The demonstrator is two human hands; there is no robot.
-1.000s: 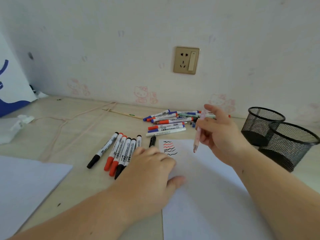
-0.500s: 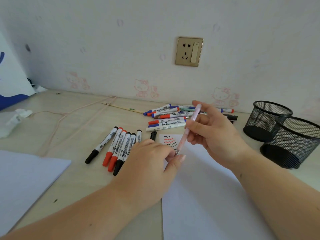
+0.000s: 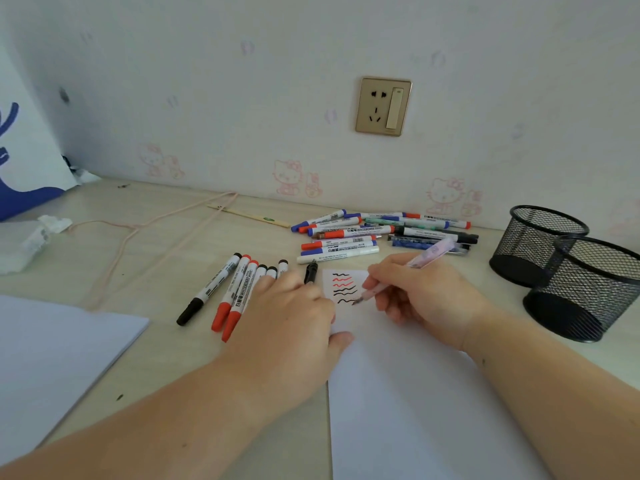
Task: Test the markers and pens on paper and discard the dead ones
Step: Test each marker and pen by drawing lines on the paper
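Far to the left of the white test sheet (image 3: pixel 408 393) I see another sheet of paper (image 3: pixel 52 358) on the wooden desk (image 3: pixel 145 258). Closer to the test sheet lies a row of whiteboard markers (image 3: pixel 228 292), with black and red caps. My left hand (image 3: pixel 291 320) lies flat with loose fingers, over the near ends of some of those markers, and its thumb presses the left edge of the test sheet. A loose black cap (image 3: pixel 310 271) sits just beside the sheet's top left corner. On that corner are black and red squiggles (image 3: pixel 344 288). My right hand (image 3: pixel 422 296) grips a pink pen (image 3: pixel 408 271), and its tip touches the paper right by the lowest squiggle. Behind the sheet, by the wall, is a pile of markers (image 3: pixel 374 233). To the right of the sheet stand two black mesh pen cups (image 3: pixel 568 271), touching.
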